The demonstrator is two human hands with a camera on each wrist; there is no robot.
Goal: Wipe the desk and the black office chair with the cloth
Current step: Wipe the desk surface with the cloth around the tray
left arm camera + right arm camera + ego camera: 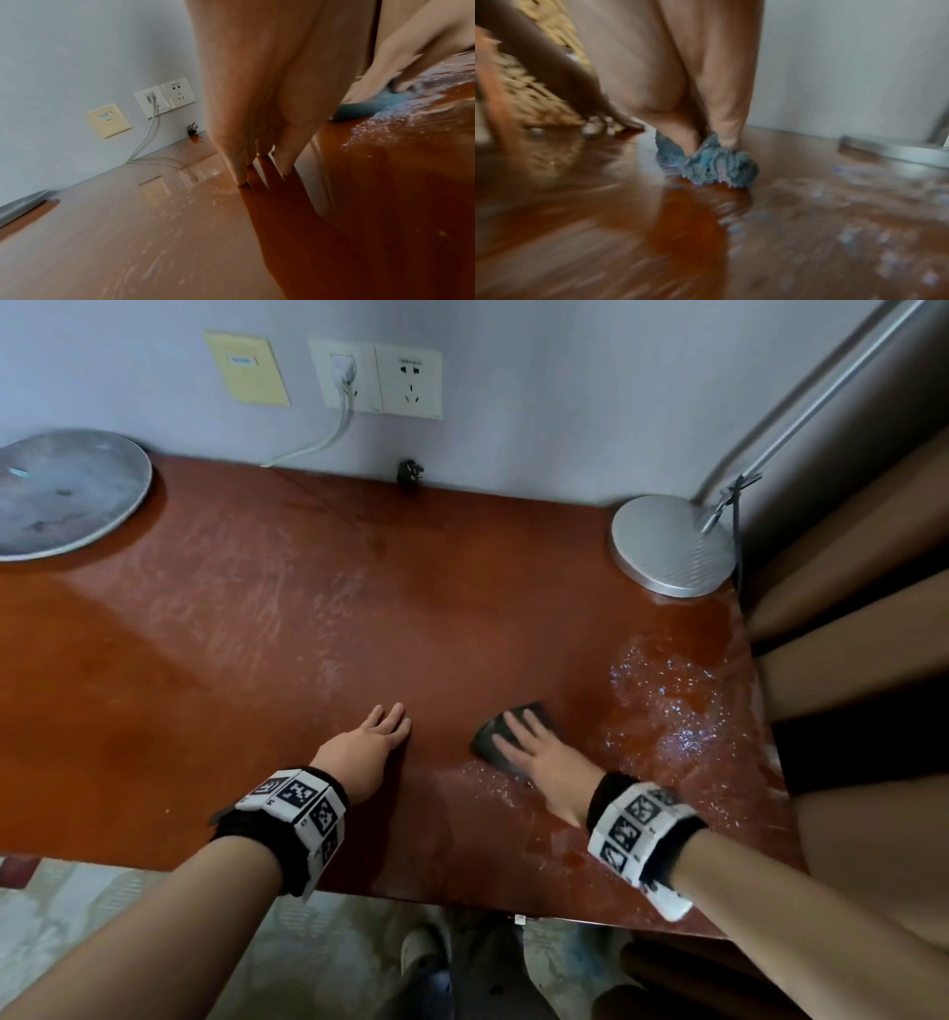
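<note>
right hand flat, fingers straight, pressing cloth on wet tabletop near its right end, to spread pressure | left hand released, flat beside it, likely bracing | chair unseen

It looks like a hotel room or bedroom. A wooden counter stands against a wall with sockets. A lamp base and brown curtains are beside it.

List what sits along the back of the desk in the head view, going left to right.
Round grey tray → white cable dropping from the wall socket → black plug lying loose at the wall → round silver lamp base at the right corner.
</note>
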